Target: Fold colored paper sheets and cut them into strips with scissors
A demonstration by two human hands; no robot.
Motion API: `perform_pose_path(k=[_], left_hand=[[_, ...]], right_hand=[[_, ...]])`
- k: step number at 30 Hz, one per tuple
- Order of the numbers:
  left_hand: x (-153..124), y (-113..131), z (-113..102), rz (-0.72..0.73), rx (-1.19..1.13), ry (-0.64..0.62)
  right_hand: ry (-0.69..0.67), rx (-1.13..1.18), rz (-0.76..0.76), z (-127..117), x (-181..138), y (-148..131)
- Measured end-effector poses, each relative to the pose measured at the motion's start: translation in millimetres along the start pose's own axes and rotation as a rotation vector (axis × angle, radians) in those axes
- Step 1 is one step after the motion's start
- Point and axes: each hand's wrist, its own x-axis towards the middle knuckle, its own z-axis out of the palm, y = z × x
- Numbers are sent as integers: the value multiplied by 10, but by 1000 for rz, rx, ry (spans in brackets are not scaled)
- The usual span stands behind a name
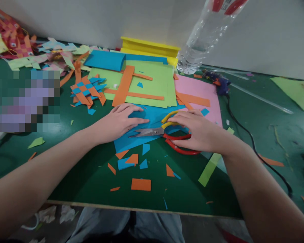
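Observation:
My left hand (120, 122) lies flat with fingers stretched out on a blue paper sheet (131, 141) on the green table. My right hand (196, 130) rests over the red handles of a pair of scissors (167, 135) lying on the same sheet, fingers curled loosely on them. The scissors' closed blades (145, 132) point left toward my left fingertips. A curled yellow strip (168, 118) lies just beyond my right fingers.
Light green sheets (152, 84) with orange strips, a pink sheet (197, 91) and a woven orange-blue piece (87, 91) lie further back. A clear bottle (205, 37) stands at the wall. A glue gun (219, 82) with black cable (253, 145) is on the right. Paper scraps (140, 184) litter the table's front edge.

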Motion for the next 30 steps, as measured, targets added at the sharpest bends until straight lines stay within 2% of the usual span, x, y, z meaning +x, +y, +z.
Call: perform_pose_path(k=[11,20,30], left_hand=[[-2,2,-1,17,18,9],[16,30,-31,-39,-5,-32],[-4,4,3,10,27,13]], right_hand=[[15,-11,-18,11,-20,22],[-9,-34,-18,18,8,-35],[9,-13,-36,13,1,-18]])
